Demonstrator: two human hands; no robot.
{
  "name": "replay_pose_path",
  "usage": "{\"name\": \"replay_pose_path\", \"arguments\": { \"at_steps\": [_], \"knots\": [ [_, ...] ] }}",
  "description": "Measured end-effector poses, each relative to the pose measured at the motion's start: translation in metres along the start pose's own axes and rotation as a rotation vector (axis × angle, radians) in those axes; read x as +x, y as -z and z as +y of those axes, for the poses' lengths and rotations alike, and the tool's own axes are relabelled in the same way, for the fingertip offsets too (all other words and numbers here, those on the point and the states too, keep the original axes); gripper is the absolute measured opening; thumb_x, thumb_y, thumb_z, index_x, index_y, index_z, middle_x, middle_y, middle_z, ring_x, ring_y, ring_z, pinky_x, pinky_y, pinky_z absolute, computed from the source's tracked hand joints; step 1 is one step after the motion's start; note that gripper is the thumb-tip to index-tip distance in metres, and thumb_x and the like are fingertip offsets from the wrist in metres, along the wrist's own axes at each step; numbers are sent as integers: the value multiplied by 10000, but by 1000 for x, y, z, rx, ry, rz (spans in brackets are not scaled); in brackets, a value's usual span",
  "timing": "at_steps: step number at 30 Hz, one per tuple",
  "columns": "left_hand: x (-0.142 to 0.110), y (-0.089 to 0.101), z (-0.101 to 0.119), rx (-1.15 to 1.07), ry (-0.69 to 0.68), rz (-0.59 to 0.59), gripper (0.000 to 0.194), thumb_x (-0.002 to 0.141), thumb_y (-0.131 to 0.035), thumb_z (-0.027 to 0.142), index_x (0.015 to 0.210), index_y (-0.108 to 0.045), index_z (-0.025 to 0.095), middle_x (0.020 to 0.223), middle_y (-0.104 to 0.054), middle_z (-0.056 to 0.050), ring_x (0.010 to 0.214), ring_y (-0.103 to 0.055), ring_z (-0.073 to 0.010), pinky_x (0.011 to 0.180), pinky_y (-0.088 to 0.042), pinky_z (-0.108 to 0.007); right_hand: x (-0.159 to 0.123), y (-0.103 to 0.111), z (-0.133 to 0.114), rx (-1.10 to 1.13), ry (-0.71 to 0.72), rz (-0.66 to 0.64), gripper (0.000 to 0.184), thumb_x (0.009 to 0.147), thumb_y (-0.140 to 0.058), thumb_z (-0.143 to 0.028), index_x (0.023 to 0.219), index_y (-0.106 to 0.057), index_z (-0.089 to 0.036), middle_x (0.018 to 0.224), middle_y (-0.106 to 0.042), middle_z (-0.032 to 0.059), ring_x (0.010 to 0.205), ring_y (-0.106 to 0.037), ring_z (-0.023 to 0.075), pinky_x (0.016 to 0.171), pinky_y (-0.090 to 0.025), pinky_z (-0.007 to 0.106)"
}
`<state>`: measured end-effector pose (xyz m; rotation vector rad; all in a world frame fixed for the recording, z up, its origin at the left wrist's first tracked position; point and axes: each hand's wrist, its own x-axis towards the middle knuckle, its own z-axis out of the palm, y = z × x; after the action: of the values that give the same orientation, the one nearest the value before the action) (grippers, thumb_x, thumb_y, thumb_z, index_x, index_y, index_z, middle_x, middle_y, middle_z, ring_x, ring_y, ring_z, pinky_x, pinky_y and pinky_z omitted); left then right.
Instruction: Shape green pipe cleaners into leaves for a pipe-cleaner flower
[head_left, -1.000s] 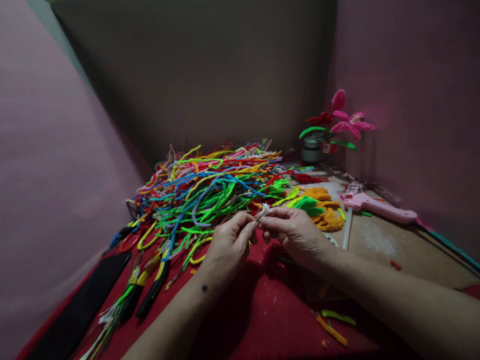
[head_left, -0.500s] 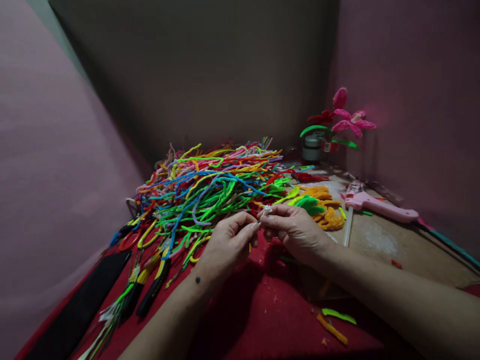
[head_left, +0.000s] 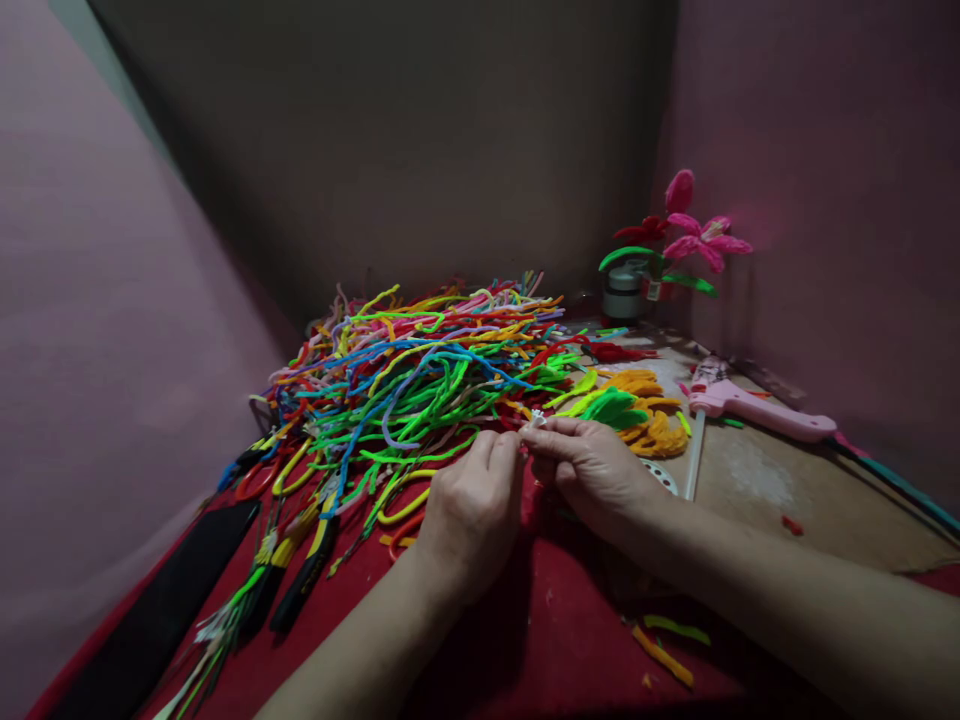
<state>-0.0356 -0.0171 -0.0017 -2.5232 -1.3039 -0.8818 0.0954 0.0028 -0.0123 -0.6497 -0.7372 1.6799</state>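
Note:
My right hand (head_left: 596, 470) pinches a small white bundle (head_left: 537, 419) between thumb and fingertips; its upper end looks frayed, and its exact kind is too small to tell. My left hand (head_left: 474, 505) is closed right beside it, knuckles up, with the fingertips touching or nearly touching the base of the bundle. Whatever sits in the left fingers is hidden by the hand. Just beyond both hands lies a large heap of multicoloured pipe cleaners (head_left: 442, 385).
Orange pipe-cleaner petals (head_left: 660, 435) and green leaves (head_left: 611, 408) lie right of the heap. A pink glue gun (head_left: 772, 412) rests on a brown board (head_left: 840, 500). Pink flowers (head_left: 705, 240) stand behind. Yellow-and-black pliers (head_left: 311, 570) and a black strip (head_left: 165, 610) are at left.
My left hand has rolled over so its knuckles face up and its fingers are hidden. Red and yellow loops now show beside it. My right hand keeps its pinch on the white bundle.

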Motion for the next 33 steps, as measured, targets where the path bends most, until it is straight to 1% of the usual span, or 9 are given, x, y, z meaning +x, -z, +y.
{"name": "replay_pose_path", "arguments": {
  "at_steps": [3, 7, 10, 13, 17, 26, 29, 31, 33],
  "knots": [
    [-2, -3, -3, 78, -40, -25, 190, 866, -361, 148, 853, -550, 153, 746, -571, -58, 700, -551, -145, 621, -404, -240, 1, 1, 2, 44, -26, 4, 132, 564, -738, -188, 588, -626, -122, 564, -519, -22, 522, -423, 58, 507, -296, 209],
    [1, -1, -6, 7, -46, 30, 159, 860, -388, 149, 822, -542, 150, 714, -570, -43, 659, -545, -130, 622, -405, -230, 2, 2, 2, 49, -61, -12, 134, 562, -738, -182, 629, -648, -109, 617, -550, 2, 531, -437, 60, 505, -295, 216],
    [5, 3, -6, -112, 17, 50, 116, 848, -427, 159, 827, -541, 152, 730, -594, -34, 667, -562, -116, 629, -414, -212, 2, 2, 1, 37, -61, -20, 116, 561, -725, -155, 637, -654, -105, 664, -575, 22, 550, -457, 66, 528, -309, 227],
    [8, 7, -4, -181, 92, 37, 100, 843, -446, 177, 818, -542, 164, 730, -608, -19, 647, -567, -102, 616, -414, -200, 2, 3, 1, 1, -35, -48, 103, 569, -717, -153, 630, -648, -108, 621, -556, 10, 528, -436, 64, 523, -292, 232],
    [8, 9, -2, -210, 106, 17, 109, 846, -437, 184, 806, -538, 170, 727, -608, -17, 646, -564, -101, 622, -413, -201, 2, 3, 1, -24, -1, -60, 104, 594, -702, -176, 637, -633, -112, 590, -523, -8, 515, -404, 62, 518, -272, 231],
    [8, 7, 1, -296, 157, -5, 127, 848, -423, 207, 850, -546, 177, 803, -639, -30, 675, -570, -103, 643, -417, -202, 3, 3, 2, -15, 22, -75, 103, 601, -696, -186, 660, -636, -125, 629, -541, -10, 536, -414, 63, 537, -295, 235],
    [10, 9, 1, -373, 267, -26, 126, 824, -463, 235, 810, -570, 169, 735, -625, -12, 607, -534, -89, 592, -405, -195, 4, 5, 0, -52, 12, -79, 122, 588, -710, -196, 658, -642, -123, 613, -545, -9, 522, -428, 64, 512, -291, 232],
    [13, 13, 1, -536, 405, -72, 132, 806, -488, 261, 771, -569, 163, 638, -577, 12, 522, -481, -71, 506, -380, -180, 5, 6, -5, -127, 22, -90, 124, 599, -705, -207, 667, -652, -117, 613, -559, 3, 517, -438, 69, 498, -293, 234],
    [16, 17, 1, -762, 558, -126, 141, 789, -509, 285, 740, -549, 159, 549, -505, 40, 430, -406, -50, 413, -326, -163, 6, 6, -16, -199, 59, -85, 130, 617, -689, -214, 701, -665, -118, 636, -585, 18, 522, -451, 76, 503, -313, 240]
  ]
}}
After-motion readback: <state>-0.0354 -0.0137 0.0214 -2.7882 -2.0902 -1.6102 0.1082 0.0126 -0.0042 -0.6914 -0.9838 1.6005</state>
